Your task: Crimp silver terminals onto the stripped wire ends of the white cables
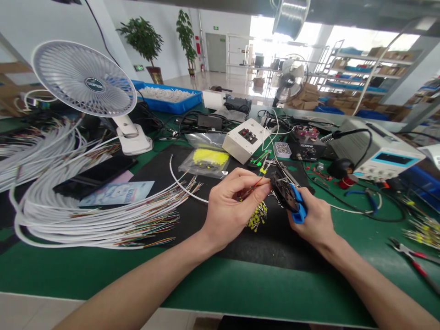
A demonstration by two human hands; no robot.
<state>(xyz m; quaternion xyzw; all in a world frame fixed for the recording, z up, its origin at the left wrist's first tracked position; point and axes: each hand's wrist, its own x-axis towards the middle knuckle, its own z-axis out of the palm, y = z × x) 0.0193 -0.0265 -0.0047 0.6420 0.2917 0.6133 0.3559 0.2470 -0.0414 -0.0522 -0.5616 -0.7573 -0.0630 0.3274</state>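
Note:
My left hand (228, 206) pinches thin coloured wires (253, 187) at the end of a white cable (192, 196). Closed around the blue handles of a black-headed crimping tool (287, 195) is my right hand (314, 217). The tool's jaws sit right at my left fingertips; whether a wire is between them is hidden. Below the hands lies a pile of yellow terminals (257, 217) on the black mat (268, 256). A clear bag of small yellow pieces (209, 158) lies behind my left hand.
White cables (85, 229) with stripped coloured ends cover the left side. A white fan (132, 137), a grey switch box (245, 140) and a blue bin (175, 106) stand behind. A bench instrument (378, 151), blue-handled pliers (373, 201) and red-handled cutters (412, 256) are to the right.

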